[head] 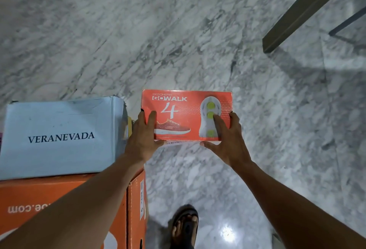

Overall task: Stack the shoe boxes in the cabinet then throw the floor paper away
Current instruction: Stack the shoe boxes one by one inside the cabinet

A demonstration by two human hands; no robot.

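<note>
the left grip point(143, 135) and right grip point(225, 139) both clasp the red gowalk 4 shoe box point(178, 110), 1 at each short end, fingers over the lid and thumbs at the near edge. the box is held level over the marble floor point(118, 30), just right of the blue veranevada box point(59, 135), which sits on a larger orange box point(49, 195). a sandalled foot point(185, 227) shows below.

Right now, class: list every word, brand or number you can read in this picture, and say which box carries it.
"SKECHERS GOWALK 4": lid of the red box.
"VERANEVADA": light blue box.
".com", upside down, partly hidden by an arm: orange box.
Too small to read: the orange box's side label; the print strip under the red box.
</note>
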